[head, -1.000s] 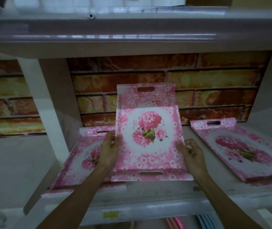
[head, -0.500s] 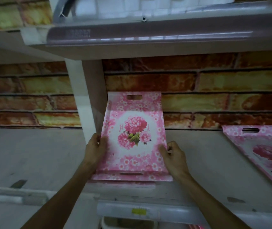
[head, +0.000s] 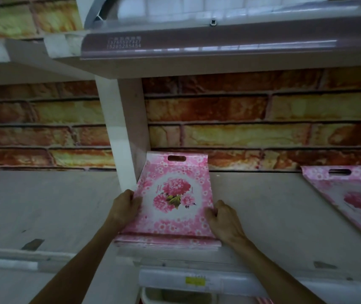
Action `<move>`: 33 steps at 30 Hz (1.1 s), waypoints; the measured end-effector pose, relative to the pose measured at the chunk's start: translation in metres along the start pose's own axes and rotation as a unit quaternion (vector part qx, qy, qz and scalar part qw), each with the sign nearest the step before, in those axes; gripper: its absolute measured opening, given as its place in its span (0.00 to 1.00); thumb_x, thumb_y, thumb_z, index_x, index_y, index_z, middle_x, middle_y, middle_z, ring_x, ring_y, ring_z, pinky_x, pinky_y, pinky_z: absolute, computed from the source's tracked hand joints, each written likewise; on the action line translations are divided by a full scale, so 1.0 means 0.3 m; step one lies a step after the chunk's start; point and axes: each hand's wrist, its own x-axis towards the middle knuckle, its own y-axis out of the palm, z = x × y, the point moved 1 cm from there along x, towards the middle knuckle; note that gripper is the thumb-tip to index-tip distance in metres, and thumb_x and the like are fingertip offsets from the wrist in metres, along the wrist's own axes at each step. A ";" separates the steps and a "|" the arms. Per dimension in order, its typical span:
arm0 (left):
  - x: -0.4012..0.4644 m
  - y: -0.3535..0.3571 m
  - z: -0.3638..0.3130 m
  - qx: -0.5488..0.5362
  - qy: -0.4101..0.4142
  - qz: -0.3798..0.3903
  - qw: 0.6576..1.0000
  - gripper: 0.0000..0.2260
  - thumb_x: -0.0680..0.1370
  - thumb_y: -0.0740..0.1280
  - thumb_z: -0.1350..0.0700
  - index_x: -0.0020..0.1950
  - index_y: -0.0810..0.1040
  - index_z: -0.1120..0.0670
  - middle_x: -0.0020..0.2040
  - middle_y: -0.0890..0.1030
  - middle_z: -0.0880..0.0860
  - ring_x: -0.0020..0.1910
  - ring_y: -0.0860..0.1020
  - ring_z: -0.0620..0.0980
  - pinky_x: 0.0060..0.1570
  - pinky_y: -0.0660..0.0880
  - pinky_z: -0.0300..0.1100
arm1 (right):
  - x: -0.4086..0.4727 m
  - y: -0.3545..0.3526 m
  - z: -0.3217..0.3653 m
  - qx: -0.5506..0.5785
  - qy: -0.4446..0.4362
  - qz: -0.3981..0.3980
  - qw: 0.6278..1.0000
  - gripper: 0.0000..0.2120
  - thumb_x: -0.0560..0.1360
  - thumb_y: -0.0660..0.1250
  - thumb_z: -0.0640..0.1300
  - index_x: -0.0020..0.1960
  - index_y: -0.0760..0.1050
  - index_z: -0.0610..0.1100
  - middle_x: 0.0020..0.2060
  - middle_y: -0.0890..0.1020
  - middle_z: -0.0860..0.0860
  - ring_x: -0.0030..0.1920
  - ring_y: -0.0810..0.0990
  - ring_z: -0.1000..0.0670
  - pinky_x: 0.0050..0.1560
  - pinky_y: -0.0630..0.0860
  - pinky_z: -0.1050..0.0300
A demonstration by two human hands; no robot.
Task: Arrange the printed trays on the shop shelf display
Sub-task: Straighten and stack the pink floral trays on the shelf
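Note:
A pink floral printed tray with a slot handle at its top leans back toward the brick-pattern wall, its lower edge over another pink tray's edge lying flat on the shelf. My left hand grips its left side and my right hand grips its right side, fingers curled round the rims. A second floral tray lies tilted on the shelf at the far right, partly cut off by the frame.
A white upright divider stands just left of the held tray. The grey shelf board runs left and right, with an upper shelf overhead. A yellow price label sits on the front rail.
The held tray has moved left, from the middle of the shelf bay to beside the white divider, and now stands over the flat tray. Both hands kept their grip; the view shifted left.

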 end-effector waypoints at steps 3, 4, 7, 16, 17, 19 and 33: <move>0.004 0.018 0.010 0.032 0.003 0.013 0.999 0.13 0.81 0.61 0.54 0.56 0.76 0.64 0.52 0.81 0.63 0.46 0.78 0.58 0.43 0.69 0.42 | -0.002 0.006 0.003 -0.022 0.002 0.005 1.000 0.12 0.79 0.57 0.51 0.42 0.65 0.44 0.44 0.79 0.42 0.44 0.79 0.43 0.42 0.74 0.53; 0.005 0.023 0.014 0.041 0.007 0.014 0.999 0.14 0.81 0.61 0.54 0.55 0.76 0.65 0.52 0.80 0.63 0.44 0.76 0.56 0.43 0.69 0.42 | -0.003 0.007 0.005 -0.027 0.002 0.005 1.000 0.11 0.79 0.57 0.52 0.43 0.65 0.45 0.45 0.78 0.42 0.44 0.79 0.42 0.43 0.75 0.53; 0.012 0.035 0.031 0.065 0.018 0.013 0.998 0.14 0.81 0.60 0.53 0.54 0.76 0.64 0.53 0.79 0.64 0.43 0.74 0.54 0.45 0.72 0.46 | -0.003 0.012 0.005 -0.041 -0.003 0.003 0.999 0.10 0.79 0.56 0.51 0.45 0.65 0.45 0.45 0.78 0.42 0.44 0.79 0.42 0.43 0.74 0.54; -0.006 0.045 0.039 0.111 0.034 0.052 0.992 0.15 0.83 0.55 0.54 0.57 0.74 0.63 0.57 0.74 0.62 0.53 0.76 0.59 0.56 0.74 0.51 | -0.009 0.017 0.017 -0.056 0.008 0.009 0.998 0.07 0.79 0.58 0.49 0.46 0.65 0.45 0.47 0.80 0.40 0.44 0.79 0.42 0.46 0.75 0.55; -0.006 0.045 0.040 0.113 0.035 0.053 0.992 0.14 0.83 0.55 0.54 0.57 0.74 0.63 0.57 0.74 0.62 0.53 0.77 0.59 0.56 0.75 0.51 | -0.009 0.017 0.019 -0.057 0.008 0.010 0.998 0.07 0.79 0.58 0.48 0.46 0.65 0.46 0.48 0.80 0.40 0.44 0.78 0.42 0.46 0.74 0.55; -0.003 0.046 0.046 0.117 0.037 0.053 0.991 0.13 0.83 0.55 0.55 0.56 0.74 0.63 0.57 0.74 0.62 0.52 0.77 0.59 0.56 0.76 0.53 | -0.008 0.018 0.024 -0.061 0.011 0.015 0.998 0.07 0.79 0.57 0.48 0.46 0.65 0.46 0.48 0.80 0.40 0.46 0.79 0.42 0.47 0.74 0.56; -0.045 -0.009 -0.159 -0.064 0.148 -0.052 0.986 0.10 0.80 0.63 0.58 0.59 0.78 0.59 0.53 0.78 0.55 0.44 0.76 0.52 0.48 0.71 0.43 | -0.063 -0.210 0.000 0.002 -0.012 -0.071 0.997 0.14 0.79 0.63 0.50 0.40 0.69 0.42 0.29 0.74 0.53 0.30 0.73 0.56 0.33 0.73 0.59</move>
